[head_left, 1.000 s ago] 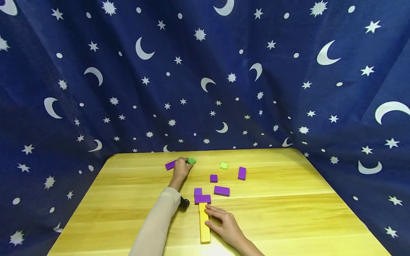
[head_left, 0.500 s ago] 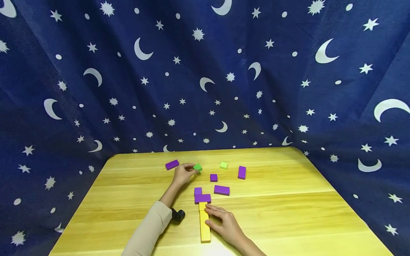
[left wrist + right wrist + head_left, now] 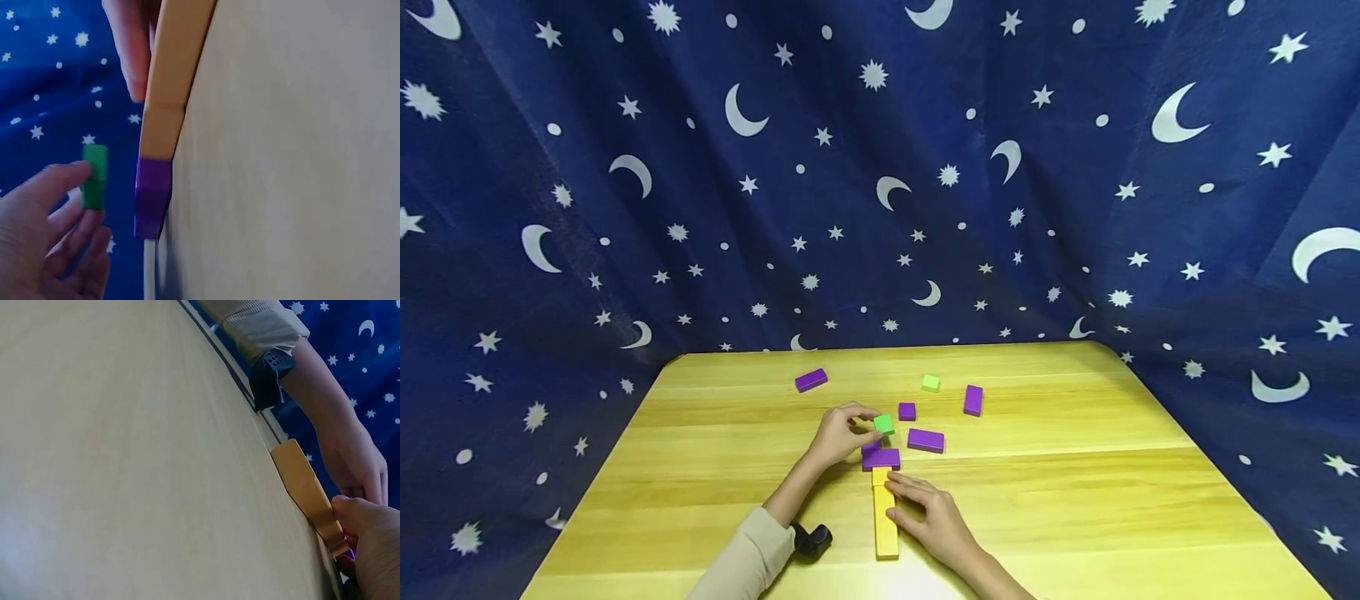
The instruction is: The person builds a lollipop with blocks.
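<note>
My left hand (image 3: 833, 437) pinches a green block (image 3: 883, 424) between thumb and fingers, just above the small purple block (image 3: 871, 447). That block is partly hidden by the hand. In the left wrist view, the green block (image 3: 94, 177) is held clear of the table. A purple rectangular block (image 3: 881, 460) lies crosswise against the far end of a yellow row. The row is a short yellow block (image 3: 882, 477) and a long yellow block (image 3: 886, 525). My right hand (image 3: 936, 518) touches the row's right side with its thumb and fingertips, fingers fairly straight.
To the right of the row lie a purple rectangular block (image 3: 926, 441), a small purple block (image 3: 907, 412) and an upright-facing purple block (image 3: 973, 401). Farther back are a light green block (image 3: 931, 383) and another purple block (image 3: 811, 381). A starry curtain (image 3: 880, 167) hangs behind the table.
My left hand has picked up the green block from the back of the table and brought it nearer and to the right, over the purple blocks. The right hand stays beside the yellow row.
</note>
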`<state>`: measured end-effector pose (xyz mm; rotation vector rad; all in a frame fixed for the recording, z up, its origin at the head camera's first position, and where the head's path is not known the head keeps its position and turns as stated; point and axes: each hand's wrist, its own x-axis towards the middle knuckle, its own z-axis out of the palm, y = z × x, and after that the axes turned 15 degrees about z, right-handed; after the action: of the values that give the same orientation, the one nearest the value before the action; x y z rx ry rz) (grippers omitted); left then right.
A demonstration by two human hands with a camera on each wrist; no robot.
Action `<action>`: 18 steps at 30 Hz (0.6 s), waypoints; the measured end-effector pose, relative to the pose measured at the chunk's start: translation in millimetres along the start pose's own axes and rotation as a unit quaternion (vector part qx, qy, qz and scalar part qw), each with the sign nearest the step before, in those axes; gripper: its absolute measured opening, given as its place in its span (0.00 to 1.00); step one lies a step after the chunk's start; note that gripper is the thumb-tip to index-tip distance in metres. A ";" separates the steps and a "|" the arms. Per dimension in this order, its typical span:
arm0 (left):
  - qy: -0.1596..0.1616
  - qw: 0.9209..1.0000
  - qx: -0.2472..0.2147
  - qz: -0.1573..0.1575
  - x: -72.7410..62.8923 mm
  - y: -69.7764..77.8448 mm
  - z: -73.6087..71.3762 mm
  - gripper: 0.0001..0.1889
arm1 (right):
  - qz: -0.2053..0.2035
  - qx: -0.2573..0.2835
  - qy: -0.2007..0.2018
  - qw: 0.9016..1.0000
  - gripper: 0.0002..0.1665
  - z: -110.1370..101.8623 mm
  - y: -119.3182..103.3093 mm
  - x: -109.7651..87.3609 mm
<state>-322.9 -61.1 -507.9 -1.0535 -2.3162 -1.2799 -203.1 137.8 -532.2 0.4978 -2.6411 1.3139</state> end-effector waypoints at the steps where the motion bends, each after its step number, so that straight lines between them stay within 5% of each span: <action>1: -0.009 1.000 -0.002 0.008 -1.2 -0.2 1.4 0.16 | 0.001 0.000 -0.001 1.000 0.22 -0.2 0.0 0.1; 18: -0.071 0.993 0.087 0.045 -1.6 -2.0 10.3 0.16 | 0.002 0.006 -0.006 1.000 0.22 -0.9 0.0 0.8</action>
<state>-322.3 -54.0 -515.8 -1.2094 -2.4017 -0.9781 -203.9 138.3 -531.5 0.5032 -2.6466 1.3343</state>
